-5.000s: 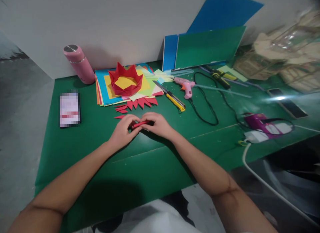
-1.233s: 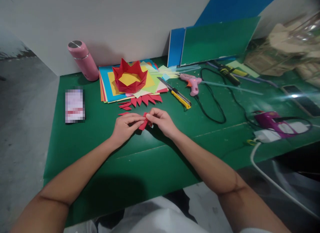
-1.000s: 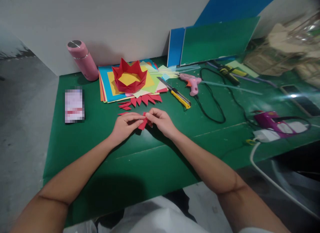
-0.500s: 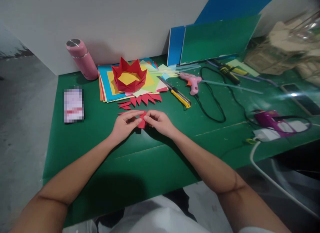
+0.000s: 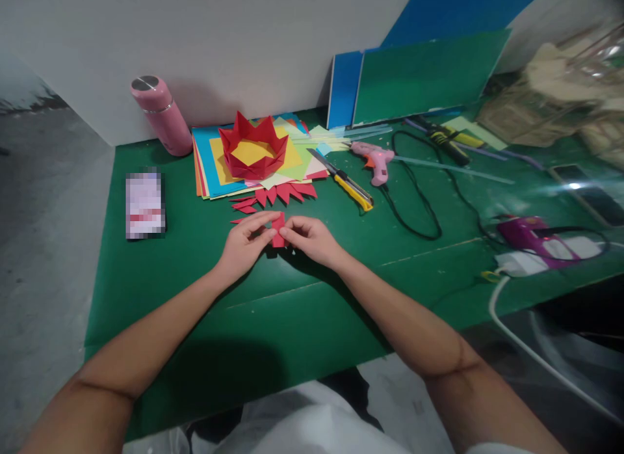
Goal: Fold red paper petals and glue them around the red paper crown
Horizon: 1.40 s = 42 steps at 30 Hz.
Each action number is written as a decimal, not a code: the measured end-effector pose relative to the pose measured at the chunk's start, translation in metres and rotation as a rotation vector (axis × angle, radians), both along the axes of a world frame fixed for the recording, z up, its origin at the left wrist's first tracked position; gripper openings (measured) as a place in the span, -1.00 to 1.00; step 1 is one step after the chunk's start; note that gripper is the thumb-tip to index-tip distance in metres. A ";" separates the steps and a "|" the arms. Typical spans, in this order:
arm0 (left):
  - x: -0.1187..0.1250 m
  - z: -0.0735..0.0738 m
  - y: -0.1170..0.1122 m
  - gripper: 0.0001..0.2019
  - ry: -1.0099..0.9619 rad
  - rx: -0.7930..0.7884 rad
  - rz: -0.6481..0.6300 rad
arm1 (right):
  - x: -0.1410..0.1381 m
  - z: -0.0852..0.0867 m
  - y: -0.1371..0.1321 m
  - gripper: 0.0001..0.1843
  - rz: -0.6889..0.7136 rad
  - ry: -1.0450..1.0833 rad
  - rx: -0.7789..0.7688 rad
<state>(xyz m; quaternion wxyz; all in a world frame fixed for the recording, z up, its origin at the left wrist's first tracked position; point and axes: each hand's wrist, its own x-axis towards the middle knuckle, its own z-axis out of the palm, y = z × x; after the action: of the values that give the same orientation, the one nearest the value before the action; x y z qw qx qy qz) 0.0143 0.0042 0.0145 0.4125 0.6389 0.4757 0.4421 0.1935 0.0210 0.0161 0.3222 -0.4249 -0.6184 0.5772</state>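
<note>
Green table (image 5: 195, 278): hands (image 5: 242, 242) (image 5: 312, 238) pinch red paper (image 5: 278, 227).

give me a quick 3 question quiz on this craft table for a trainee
1. True or false: the left hand and right hand both pinch the red paper piece.
2. What stands by the wall, left of the paper stack? A) pink bottle B) glue gun C) utility knife
3. What sits on top of the paper stack?

Key: 1 true. 2 A. 3 the red paper crown.
</note>
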 end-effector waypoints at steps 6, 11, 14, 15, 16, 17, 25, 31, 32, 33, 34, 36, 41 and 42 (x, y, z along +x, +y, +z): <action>0.002 -0.004 -0.002 -0.67 -0.115 -0.076 -0.042 | 0.000 -0.003 0.000 -0.58 -0.044 -0.050 0.054; 0.003 -0.003 -0.003 -0.62 -0.148 -0.092 -0.071 | -0.001 -0.001 0.000 -0.58 -0.020 -0.013 -0.001; 0.001 -0.002 -0.002 -0.60 -0.120 -0.073 -0.070 | -0.001 0.001 -0.001 -0.57 0.017 0.030 -0.039; 0.001 -0.002 -0.002 -0.59 -0.113 -0.067 -0.070 | -0.001 0.002 -0.001 -0.58 0.012 0.044 -0.042; 0.001 -0.003 -0.001 -0.59 -0.105 -0.064 -0.070 | -0.002 0.002 -0.001 -0.58 0.005 0.058 -0.044; 0.000 -0.003 -0.001 -0.58 -0.098 -0.064 -0.072 | -0.001 0.002 -0.001 -0.58 0.000 0.073 -0.047; -0.001 -0.006 -0.001 -0.53 -0.074 -0.050 -0.124 | 0.002 0.000 0.002 -0.61 -0.016 0.096 -0.136; 0.001 -0.005 -0.003 -0.56 -0.085 -0.033 -0.132 | 0.002 0.002 0.002 -0.62 -0.013 0.096 -0.162; 0.001 -0.005 -0.003 -0.56 -0.085 -0.029 -0.131 | 0.002 0.002 0.002 -0.62 -0.012 0.097 -0.162; 0.001 -0.005 -0.004 -0.56 -0.084 -0.024 -0.130 | 0.002 0.002 0.002 -0.62 -0.013 0.097 -0.161; 0.001 -0.005 -0.004 -0.57 -0.083 -0.018 -0.129 | 0.002 0.002 0.002 -0.62 -0.016 0.097 -0.159; 0.001 -0.005 -0.004 -0.57 -0.082 -0.007 -0.128 | 0.002 0.002 0.002 -0.62 -0.022 0.096 -0.158; 0.002 -0.006 -0.004 -0.60 -0.081 0.022 -0.116 | 0.002 0.001 0.001 -0.62 -0.024 0.096 -0.152; 0.002 -0.006 -0.004 -0.61 -0.076 0.033 -0.109 | 0.002 0.001 0.001 -0.61 -0.023 0.095 -0.150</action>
<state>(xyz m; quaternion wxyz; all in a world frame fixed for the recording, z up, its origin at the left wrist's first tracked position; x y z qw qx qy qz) 0.0166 0.0005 0.0089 0.4430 0.6534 0.4168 0.4507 0.1954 0.0220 0.0172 0.3249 -0.4271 -0.5526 0.6377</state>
